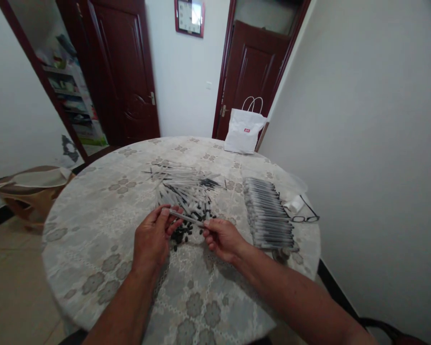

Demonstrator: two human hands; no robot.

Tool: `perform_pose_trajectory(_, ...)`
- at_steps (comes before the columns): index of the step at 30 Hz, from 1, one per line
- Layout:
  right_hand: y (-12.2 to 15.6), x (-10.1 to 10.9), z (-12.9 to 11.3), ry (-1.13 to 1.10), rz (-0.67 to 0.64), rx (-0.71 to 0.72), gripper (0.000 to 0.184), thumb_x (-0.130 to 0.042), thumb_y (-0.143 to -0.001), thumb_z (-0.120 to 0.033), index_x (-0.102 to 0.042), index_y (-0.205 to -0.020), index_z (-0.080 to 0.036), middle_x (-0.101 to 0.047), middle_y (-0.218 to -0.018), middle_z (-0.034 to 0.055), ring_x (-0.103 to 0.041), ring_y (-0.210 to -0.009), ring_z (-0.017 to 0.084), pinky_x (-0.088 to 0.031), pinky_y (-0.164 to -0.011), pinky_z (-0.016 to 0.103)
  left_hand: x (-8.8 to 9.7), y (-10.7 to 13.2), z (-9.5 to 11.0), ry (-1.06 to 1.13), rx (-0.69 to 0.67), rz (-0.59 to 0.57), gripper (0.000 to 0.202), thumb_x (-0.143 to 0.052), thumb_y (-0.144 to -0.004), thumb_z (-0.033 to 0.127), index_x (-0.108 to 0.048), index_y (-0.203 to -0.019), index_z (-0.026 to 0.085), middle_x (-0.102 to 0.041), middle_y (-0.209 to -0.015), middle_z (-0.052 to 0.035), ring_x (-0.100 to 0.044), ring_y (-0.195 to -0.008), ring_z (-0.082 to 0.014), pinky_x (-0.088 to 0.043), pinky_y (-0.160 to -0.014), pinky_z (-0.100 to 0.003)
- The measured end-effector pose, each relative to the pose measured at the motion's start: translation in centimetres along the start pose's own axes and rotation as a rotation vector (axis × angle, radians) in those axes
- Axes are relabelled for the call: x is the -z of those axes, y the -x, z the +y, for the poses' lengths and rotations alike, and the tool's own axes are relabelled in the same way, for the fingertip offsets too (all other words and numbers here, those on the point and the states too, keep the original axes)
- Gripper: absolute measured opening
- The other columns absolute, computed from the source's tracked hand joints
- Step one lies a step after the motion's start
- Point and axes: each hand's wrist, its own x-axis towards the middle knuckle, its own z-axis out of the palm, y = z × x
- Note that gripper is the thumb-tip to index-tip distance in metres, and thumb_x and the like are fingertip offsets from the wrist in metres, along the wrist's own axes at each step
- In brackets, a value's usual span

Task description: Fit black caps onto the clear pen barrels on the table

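Note:
Both my hands hold one slim pen point(186, 217) across the middle of the table. My left hand point(154, 235) pinches its left end between thumb and fingers. At the other end, the fingers of my right hand point(221, 238) are closed round the pen. Beneath and just beyond my hands lies a loose pile of pale pen tubes point(181, 184), with darker thin pieces point(210, 183) among them. Small black caps or plugs point(181, 234) are scattered under the held pen, partly hidden by my hands. To the right, many similar pens point(269, 213) lie side by side in a stacked row.
A patterned cloth covers the round table point(107, 230). Eyeglasses point(305, 218) and a white roll-like item point(295, 204) lie past the stacked pens. A white paper bag point(244, 132) stands at the far edge. Left of the table is a wooden stool point(36, 196).

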Motion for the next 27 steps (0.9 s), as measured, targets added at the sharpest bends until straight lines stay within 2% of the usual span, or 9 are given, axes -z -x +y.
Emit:
perform_pose_trajectory(2,0.1,-0.1,0.0,0.105,0.003,0.037,0.029,-0.077,-0.079,-0.042,-0.061,-0.082,-0.018,-0.066,-0.063,-0.0020,-0.053,-0.041,0.008,-0.040,-0.038,0.018,0.0,0.0,0.2,0.017,0.013,0.003,0.024,-0.071,-0.087,0.027,-0.066,-0.107,0.016,-0.076,-0.105,-0.0114,-0.076,-0.097,-0.0232,-0.064,-0.077,-0.031)
perform_pose_trajectory(5,0.5,-0.3,-0.6,0.426,-0.023,0.208,0.025,-0.067,-0.088,-0.045,-0.061,-0.086,-0.021,-0.067,-0.067,-0.0023,-0.056,-0.044,0.010,-0.042,-0.042,0.020,0.0,0.0,0.5,0.027,0.036,0.006,0.023,-0.069,-0.088,0.026,-0.065,-0.110,0.016,-0.075,-0.108,-0.0114,-0.075,-0.098,-0.0221,-0.064,-0.076,-0.029)
perform_pose_trajectory(11,1.7,0.2,-2.8,1.198,-0.038,0.640,0.015,-0.060,-0.096,-0.030,-0.072,-0.096,-0.022,-0.073,-0.082,0.0020,-0.065,-0.073,0.015,-0.043,-0.068,0.024,0.1,0.2,0.4,-0.006,0.051,-0.065,0.025,-0.073,-0.085,0.028,-0.066,-0.106,0.017,-0.075,-0.108,-0.0103,-0.074,-0.100,-0.0215,-0.064,-0.078,-0.030)
perform_pose_trajectory(14,2.2,0.6,-3.7,1.451,-0.087,0.667,0.015,-0.060,-0.095,-0.026,-0.073,-0.100,-0.021,-0.075,-0.087,0.0047,-0.065,-0.079,0.018,-0.040,-0.070,0.025,0.2,0.4,0.2,-0.049,0.095,-0.125,0.027,-0.076,-0.083,0.032,-0.068,-0.104,0.016,-0.076,-0.106,-0.0105,-0.075,-0.096,-0.0205,-0.064,-0.078,-0.030)
perform_pose_trajectory(19,4.0,1.9,-6.4,1.716,-0.090,0.573,0.012,-0.060,-0.094,-0.025,-0.072,-0.096,-0.021,-0.073,-0.083,0.0064,-0.064,-0.074,0.018,-0.034,-0.064,0.026,0.3,0.6,0.1,-0.177,0.181,-0.199,0.039,-0.078,-0.082,0.038,-0.069,-0.112,0.015,-0.076,-0.109,-0.0145,-0.075,-0.098,-0.0244,-0.065,-0.077,-0.032)
perform_pose_trajectory(21,4.5,3.4,-8.7,1.766,-0.028,0.534,0.015,-0.058,-0.096,-0.025,-0.072,-0.097,-0.021,-0.073,-0.085,0.0075,-0.065,-0.077,0.019,-0.035,-0.067,0.027,0.4,0.6,0.1,-0.198,0.185,-0.195,0.038,-0.076,-0.084,0.038,-0.068,-0.114,0.015,-0.076,-0.112,-0.0162,-0.075,-0.102,-0.0263,-0.065,-0.078,-0.033)
perform_pose_trajectory(23,4.4,5.6,-11.5,1.825,0.101,0.513,0.016,-0.057,-0.097,-0.025,-0.072,-0.102,-0.021,-0.074,-0.095,0.0085,-0.066,-0.087,0.020,-0.039,-0.074,0.027,0.5,0.6,0.2,-0.212,0.178,-0.190,0.037,-0.075,-0.085,0.037,-0.068,-0.114,0.016,-0.075,-0.114,-0.0173,-0.075,-0.102,-0.0268,-0.065,-0.076,-0.034)
perform_pose_trajectory(25,3.7,8.4,-14.3,1.951,0.327,0.456,0.020,-0.055,-0.099,-0.025,-0.071,-0.107,-0.019,-0.072,-0.106,0.0120,-0.066,-0.099,0.022,-0.041,-0.082,0.028,0.5,0.6,0.1,-0.230,0.172,-0.187,0.037,-0.077,-0.083,0.037,-0.068,-0.112,0.016,-0.076,-0.112,-0.0173,-0.076,-0.098,-0.0265,-0.065,-0.075,-0.034)
perform_pose_trajectory(27,2.6,11.2,-16.6,2.100,0.557,0.314,0.027,-0.048,-0.102,-0.028,-0.070,-0.114,-0.017,-0.068,-0.114,0.0149,-0.066,-0.104,0.024,-0.044,-0.085,0.029,0.6,0.6,0.1,-0.247,0.171,-0.195,0.038,-0.079,-0.080,0.038,-0.069,-0.109,0.015,-0.077,-0.108,-0.0167,-0.076,-0.094,-0.0261,-0.065,-0.074,-0.035)
